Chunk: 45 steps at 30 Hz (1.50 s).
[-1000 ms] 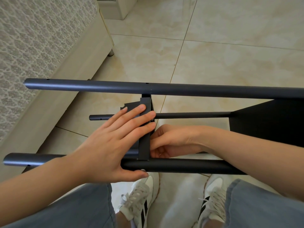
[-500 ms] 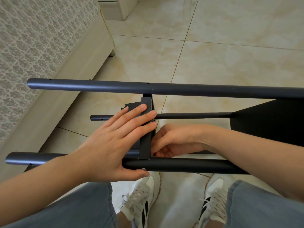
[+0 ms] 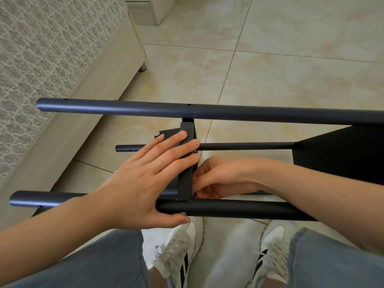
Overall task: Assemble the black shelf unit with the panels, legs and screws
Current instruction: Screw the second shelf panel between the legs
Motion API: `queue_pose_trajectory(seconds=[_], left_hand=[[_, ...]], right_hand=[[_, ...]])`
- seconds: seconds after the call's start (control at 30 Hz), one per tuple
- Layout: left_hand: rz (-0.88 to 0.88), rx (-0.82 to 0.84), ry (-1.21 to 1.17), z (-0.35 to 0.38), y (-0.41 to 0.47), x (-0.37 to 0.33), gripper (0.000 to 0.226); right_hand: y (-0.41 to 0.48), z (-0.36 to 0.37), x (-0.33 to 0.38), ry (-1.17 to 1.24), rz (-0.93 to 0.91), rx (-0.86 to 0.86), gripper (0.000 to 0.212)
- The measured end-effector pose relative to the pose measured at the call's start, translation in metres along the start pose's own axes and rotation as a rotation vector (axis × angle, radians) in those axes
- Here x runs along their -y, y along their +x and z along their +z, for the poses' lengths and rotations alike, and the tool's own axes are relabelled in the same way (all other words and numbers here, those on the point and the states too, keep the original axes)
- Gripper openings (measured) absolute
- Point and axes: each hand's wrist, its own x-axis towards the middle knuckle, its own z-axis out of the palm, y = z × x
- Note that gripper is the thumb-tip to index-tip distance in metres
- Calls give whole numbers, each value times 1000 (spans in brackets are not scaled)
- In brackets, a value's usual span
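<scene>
The black shelf unit lies on its side across my knees. Its far leg tube [image 3: 207, 112], a thin lower tube [image 3: 245, 146] and the near leg tube [image 3: 239, 209] run left to right. A black panel [image 3: 185, 163] stands edge-on between the tubes; another panel [image 3: 342, 152] sits at the right. My left hand [image 3: 143, 181] presses flat on the edge-on panel with straight fingers, thumb under the near tube. My right hand [image 3: 220, 177] is behind that panel, fingers curled at its lower corner; what they pinch is hidden. A small screw head [image 3: 195, 151] shows by the panel.
A patterned bed and its beige frame [image 3: 87, 96] run along the left, with a metal foot [image 3: 143, 67] on the tiled floor [image 3: 291, 69]. My knees in grey jeans and white sneakers [image 3: 178, 246] are below the frame. A pale cabinet base [image 3: 151, 11] stands at the top.
Both hands keep the same places on the panel. My right fingers shift slightly at the panel's lower corner; the frame sits a touch higher in view.
</scene>
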Motion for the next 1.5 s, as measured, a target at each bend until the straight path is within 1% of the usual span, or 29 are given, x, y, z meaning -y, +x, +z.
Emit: queue_pose_trajectory(seconds=[0.13,0.23,0.33,0.4,0.47,0.57,0.63,0.77,1.0,1.13,1.4,1.5], left_hand=[[-2,3,1,0,0,0,96],[-2,6,3,-1,0,1,95],[-3,6,1,-1,1,1,95],[-4,6,1,0,1,1,95],[-4,3,5,0,1,1,95],[-4,0,4,-1,1,1,96],[-3,-1,0,-1,1,2,95],[-5,2,-6,0,1,2,95],[0,0,0,0,1,2,95],[1,0,-3,0,1,2,95],[-1,-2,-3,0,1,2,94],[1,-1,-4,0,1,2,94]], right_hand=[[3,6,0,37,-56,15,10],[1,2,1,67,-26,31,14],[-1,-2,3,27,9,48,15],[-1,-1,2,-4,5,23,16],[1,3,1,-5,-21,7,13],[2,6,2,63,-50,15,16],[0,3,3,93,-24,22,20],[-1,-3,3,38,14,42,11],[2,2,1,75,-34,32,15],[-1,-1,3,60,2,50,9],[1,1,2,49,5,35,12],[0,3,2,46,-5,30,18]])
